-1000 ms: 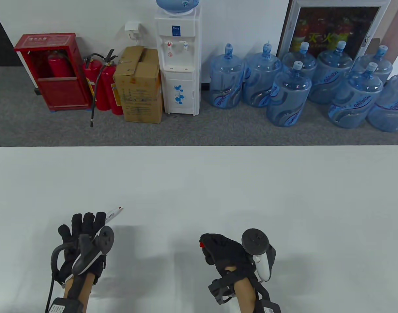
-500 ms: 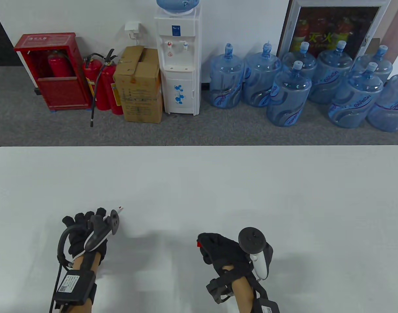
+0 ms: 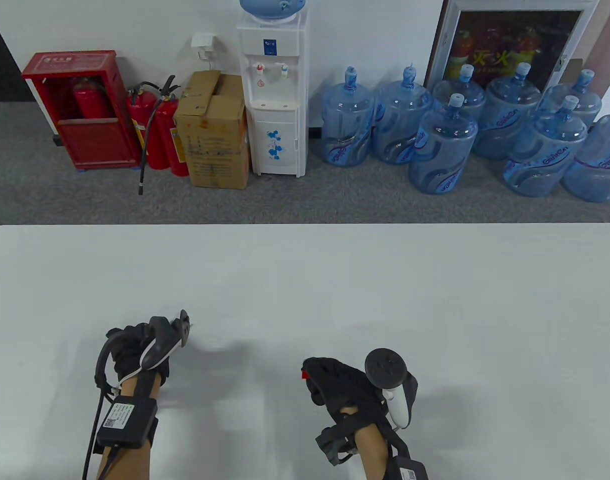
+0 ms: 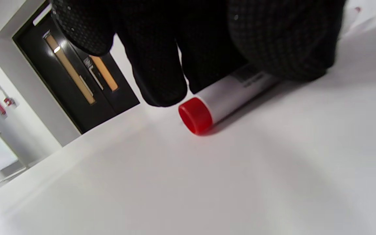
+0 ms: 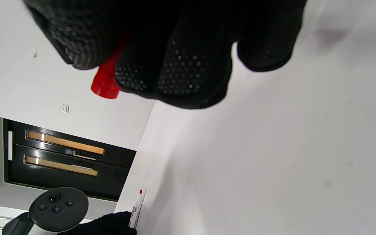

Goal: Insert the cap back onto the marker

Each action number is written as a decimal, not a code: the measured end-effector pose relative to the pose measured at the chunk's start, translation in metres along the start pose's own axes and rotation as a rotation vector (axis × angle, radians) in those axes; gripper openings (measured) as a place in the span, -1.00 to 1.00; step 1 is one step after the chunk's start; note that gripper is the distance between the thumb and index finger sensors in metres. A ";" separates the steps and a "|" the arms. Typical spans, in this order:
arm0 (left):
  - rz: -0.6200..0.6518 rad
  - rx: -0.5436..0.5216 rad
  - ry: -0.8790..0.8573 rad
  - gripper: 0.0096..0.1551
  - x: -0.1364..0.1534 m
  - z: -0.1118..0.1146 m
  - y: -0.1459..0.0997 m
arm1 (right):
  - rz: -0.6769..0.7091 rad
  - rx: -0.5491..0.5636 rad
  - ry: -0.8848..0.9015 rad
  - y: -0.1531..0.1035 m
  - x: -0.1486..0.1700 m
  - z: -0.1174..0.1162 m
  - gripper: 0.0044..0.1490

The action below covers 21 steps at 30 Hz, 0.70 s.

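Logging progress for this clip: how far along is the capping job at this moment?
Done: the right hand holds the red cap above the table. In hand: the left hand closes its fingers over the marker, which lies on the table. Left: lifting the marker, bringing the hands together, pushing the cap onto the tip.

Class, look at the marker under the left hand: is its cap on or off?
Off. The marker shows its bare red tip, while the right hand holds the red cap apart from it.
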<state>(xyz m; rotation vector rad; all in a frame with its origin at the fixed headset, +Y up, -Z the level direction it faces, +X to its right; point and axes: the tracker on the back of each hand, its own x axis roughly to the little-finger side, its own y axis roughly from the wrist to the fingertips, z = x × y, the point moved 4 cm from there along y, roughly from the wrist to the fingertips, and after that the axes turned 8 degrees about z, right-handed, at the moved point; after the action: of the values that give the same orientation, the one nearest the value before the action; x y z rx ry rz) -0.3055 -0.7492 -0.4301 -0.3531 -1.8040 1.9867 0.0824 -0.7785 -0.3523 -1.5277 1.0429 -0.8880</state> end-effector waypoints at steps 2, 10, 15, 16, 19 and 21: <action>0.008 -0.020 0.021 -0.52 -0.002 -0.002 -0.001 | -0.001 0.001 -0.002 0.000 0.000 0.000 -0.41; 0.046 -0.038 -0.050 -0.51 0.003 -0.012 -0.008 | -0.003 0.011 0.000 0.000 0.001 0.003 -0.41; 0.064 -0.069 -0.036 -0.50 0.007 -0.019 -0.016 | -0.014 0.018 0.006 -0.001 0.003 0.004 -0.41; 0.066 -0.076 -0.025 -0.50 0.007 -0.018 -0.017 | -0.017 0.021 0.012 -0.001 0.003 0.005 -0.41; 0.069 -0.083 -0.028 -0.50 0.008 -0.019 -0.023 | -0.018 0.018 0.016 -0.002 0.003 0.005 -0.41; 0.075 -0.092 -0.056 -0.50 0.008 -0.019 -0.029 | -0.015 0.016 0.017 -0.002 0.002 0.005 -0.41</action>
<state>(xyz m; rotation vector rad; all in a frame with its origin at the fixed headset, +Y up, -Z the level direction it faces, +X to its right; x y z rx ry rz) -0.2993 -0.7271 -0.4030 -0.4034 -1.9486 1.9860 0.0879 -0.7787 -0.3509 -1.5187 1.0354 -0.9193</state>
